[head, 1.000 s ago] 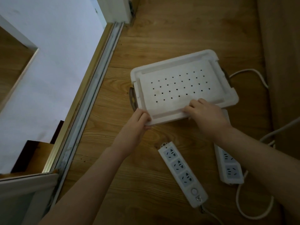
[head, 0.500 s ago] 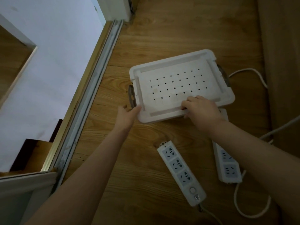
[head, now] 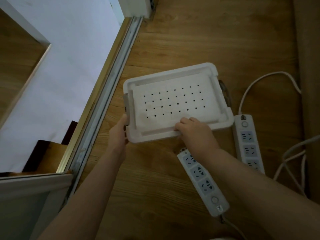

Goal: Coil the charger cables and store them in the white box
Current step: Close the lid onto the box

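A wooden floor (head: pixel 155 179) fills our view, dim and warm-toned. Nearest us, both forearms reach forward from the bottom edge. Between them lies a power strip (head: pixel 202 181), its cord trailing off toward us, uncoiled; our right forearm crosses just over its far end.

Our right hand (head: pixel 194 134) sits on the near long edge of the white box (head: pixel 173 73), its fingers (head: pixel 183 122) pressed together and curled over the raised rim of the lid (head: pixel 173 103), gripping it, wrist low and knuckles up. We read that as a hold for prising the lid off, since nothing can go inside until the box is open.

Our left hand (head: pixel 119 134) is against the box's left end, below the grey latch (head: pixel 126 104), thumb along the corner. Its other fingers are hidden, so we cannot tell how they lie. It probably braces the box.

The box rests flat on the floor, lid on. Just beside its right corner lies a second power strip (head: pixel 247 141), with a white cable (head: pixel 284 72) looping loose beyond it. On the left, a metal door track (head: pixel 102 104) runs off diagonally.
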Available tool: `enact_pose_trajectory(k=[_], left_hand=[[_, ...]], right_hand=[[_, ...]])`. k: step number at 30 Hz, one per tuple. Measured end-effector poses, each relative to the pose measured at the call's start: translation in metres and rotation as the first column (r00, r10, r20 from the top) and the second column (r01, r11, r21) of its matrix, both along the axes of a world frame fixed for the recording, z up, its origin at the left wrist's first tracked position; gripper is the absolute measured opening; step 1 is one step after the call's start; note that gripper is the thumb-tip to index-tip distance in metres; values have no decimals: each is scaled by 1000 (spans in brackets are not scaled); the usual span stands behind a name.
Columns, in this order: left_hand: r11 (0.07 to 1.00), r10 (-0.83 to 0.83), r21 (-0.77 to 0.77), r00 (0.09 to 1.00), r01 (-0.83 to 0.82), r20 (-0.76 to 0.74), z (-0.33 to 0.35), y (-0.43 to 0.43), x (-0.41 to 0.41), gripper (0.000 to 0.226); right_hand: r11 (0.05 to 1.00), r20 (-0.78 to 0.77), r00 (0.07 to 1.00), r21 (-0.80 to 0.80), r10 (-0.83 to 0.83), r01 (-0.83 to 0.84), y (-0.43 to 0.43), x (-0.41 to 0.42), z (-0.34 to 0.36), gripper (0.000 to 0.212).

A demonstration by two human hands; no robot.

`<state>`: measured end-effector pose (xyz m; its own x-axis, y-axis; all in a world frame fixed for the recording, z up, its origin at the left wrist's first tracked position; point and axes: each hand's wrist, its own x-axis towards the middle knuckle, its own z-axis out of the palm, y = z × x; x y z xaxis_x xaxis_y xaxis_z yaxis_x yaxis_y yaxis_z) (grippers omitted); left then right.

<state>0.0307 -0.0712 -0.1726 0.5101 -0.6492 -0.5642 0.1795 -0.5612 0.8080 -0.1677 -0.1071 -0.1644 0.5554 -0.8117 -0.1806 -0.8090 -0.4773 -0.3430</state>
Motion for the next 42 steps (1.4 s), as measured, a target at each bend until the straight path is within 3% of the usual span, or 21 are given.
enact_pose_trajectory(k=[3, 8, 12, 16, 17, 19, 20, 22, 24, 26, 28, 30, 34, 37, 39, 42], left_hand=[[998, 22, 64, 999, -20, -42, 2, -5, 11, 33], [989, 64, 133, 998, -66, 21, 1, -17, 10, 40], [990, 11, 138, 993, -26, 114, -1, -19, 7, 23], [978, -118, 205, 935, 50, 334, -4, -21, 5, 35], [964, -201, 252, 854, 85, 480, -3, -23, 1, 36], [937, -349, 302, 536, 177, 769, 2, -25, -13, 38], [922, -370, 284, 389, 262, 844, 6, -26, -23, 39], [836, -424, 290, 213, 466, 880, 13, -33, -45, 38], [709, -510, 358, 91, 607, 856, 11, -40, -64, 36], [604, -579, 439, -11, 666, 815, 2, -43, -78, 36], [579, -589, 455, -38, 676, 807, -6, -41, -85, 38], [597, -575, 447, -33, 666, 817, -11, -38, -86, 39], [596, -583, 454, -32, 663, 812, -15, -35, -85, 40], [602, -583, 450, -23, 659, 812, -13, -35, -87, 39], [603, -586, 463, -32, 649, 810, -14, -35, -87, 40], [619, -570, 452, -29, 643, 821, -17, -34, -87, 39]], right_hand=[[1000, 6, 1000, -3, -1, 1, 3, 3, -3, 26], [1000, 24, 999, -4, -30, 30, 4, 3, -4, 27], [999, 34, 999, 2, -42, 42, 5, 3, -5, 28], [1000, 52, 998, -16, -21, 22, 5, 2, -7, 29], [1000, 71, 997, -6, -10, 10, 5, 0, -7, 28], [998, 146, 989, 63, 6, -15, 4, -6, -3, 28], [994, 200, 980, 108, -2, -20, 3, -11, 0, 30], [992, 267, 961, 117, -74, 44, -2, -25, 7, 40], [965, 274, 926, 42, -260, 258, -15, -43, 9, 50], [857, 241, 823, 111, -515, 504, -34, -60, 4, 66], [685, 191, 669, 367, -718, 630, -54, -72, -2, 78], [586, 167, 601, 529, -781, 614, -68, -79, -8, 70], [746, 280, 697, 349, -660, 566, -68, -79, -7, 40], [837, 143, 825, 99, -547, 539, -61, -72, -6, 28], [871, 13, 871, -1, -490, 490, -56, -68, -4, 30], [902, -60, 900, -32, -431, 430, -43, -67, -5, 53]])
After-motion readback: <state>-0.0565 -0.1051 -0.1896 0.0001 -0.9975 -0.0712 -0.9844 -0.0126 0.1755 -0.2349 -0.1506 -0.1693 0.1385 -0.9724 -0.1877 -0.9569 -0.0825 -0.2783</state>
